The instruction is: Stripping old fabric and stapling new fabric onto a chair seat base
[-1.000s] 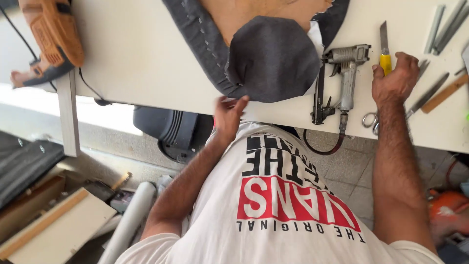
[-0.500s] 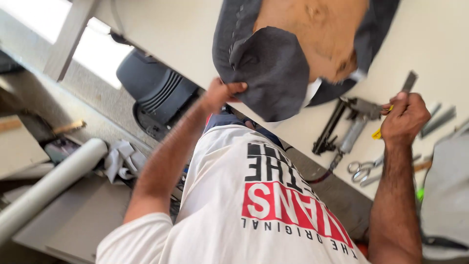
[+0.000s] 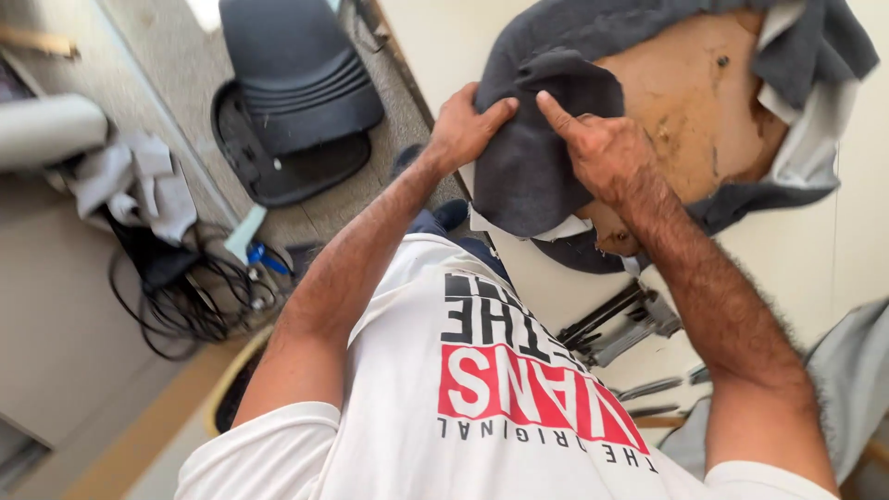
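Observation:
A dark grey fabric cover (image 3: 542, 139) lies folded over a brown seat board (image 3: 690, 102) on a white table (image 3: 454, 37). My left hand (image 3: 468, 125) grips the fabric's near-left edge, with the thumb on top. My right hand (image 3: 597, 148) rests on the fabric just right of it. Its index finger is stretched out and presses on the fold, and the other fingers are curled. A pale lining (image 3: 801, 157) shows at the board's right edge.
A metal staple gun (image 3: 620, 324) and several hand tools (image 3: 657, 389) lie on the table near my right forearm. A light grey cloth (image 3: 852, 380) sits at the right. On the floor are stacked black seat shells (image 3: 287, 102), tangled cables (image 3: 176, 296) and a grey rag (image 3: 130, 181).
My right hand has left the tools on the right and come onto the grey fabric. My left hand has kept hold of the fabric's edge. The view has swung closer.

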